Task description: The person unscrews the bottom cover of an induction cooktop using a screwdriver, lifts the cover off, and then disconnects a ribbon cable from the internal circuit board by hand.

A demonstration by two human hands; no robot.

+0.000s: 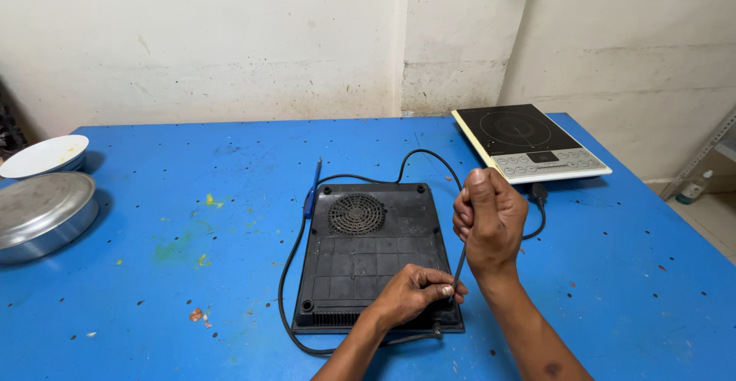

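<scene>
Whitewashed, stained walls back a blue worktop (192,220) speckled with small holes and paint flecks.

Centre: black induction cooktop (368,254) lying upside down, round fan grille (357,213) toward 12 o'clock, vent slots toward 6. Its black power cord (287,274) loops round the left side and across the far edge.

At 2 o'clock: second induction cooktop (530,142), face up, glass top and grey control panel, overhanging the worktop's edge slightly.

At 9 o'clock: steel lidded pan (42,216); white bowl (44,156) just behind it.

At 11 o'clock of the upturned unit: blue pen-like tool (312,193), touching the cord.

Right hand (491,220) closed in a fist around the handle of a screwdriver (458,266); shaft runs steeply down, tilted toward 7 o'clock, tip at the unit's near-right corner. Left hand (414,293) rests on that corner, fingers pinched around the shaft's lower end. Tip itself hidden by the fingers. Left hand is the nearer to the corner; right sits above, along the tool's long axis.
</scene>
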